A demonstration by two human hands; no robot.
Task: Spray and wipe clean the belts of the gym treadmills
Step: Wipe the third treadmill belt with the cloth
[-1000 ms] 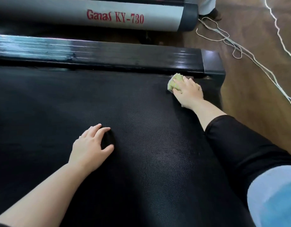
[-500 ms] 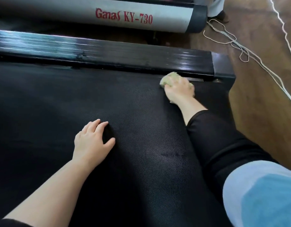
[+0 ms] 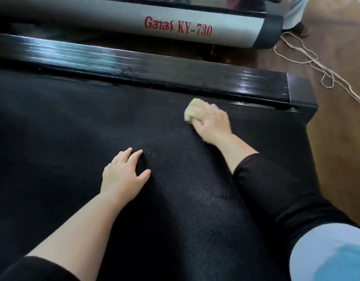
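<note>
Cloth [image 3: 192,111], R hand [image 3: 212,123] farther from belt [image 3: 73,128] end

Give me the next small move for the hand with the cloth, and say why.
Probably drag the yellow cloth back across the belt toward the left hand. The right hand grips it close beside the far side rail, at the belt's edge, and a wide stretch of belt lies between it and the left hand resting flat.

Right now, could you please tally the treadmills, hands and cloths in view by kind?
Treadmills: 2, near treadmill and far treadmill
Hands: 2, left hand and right hand
Cloths: 1, yellow cloth
Total: 5
</note>
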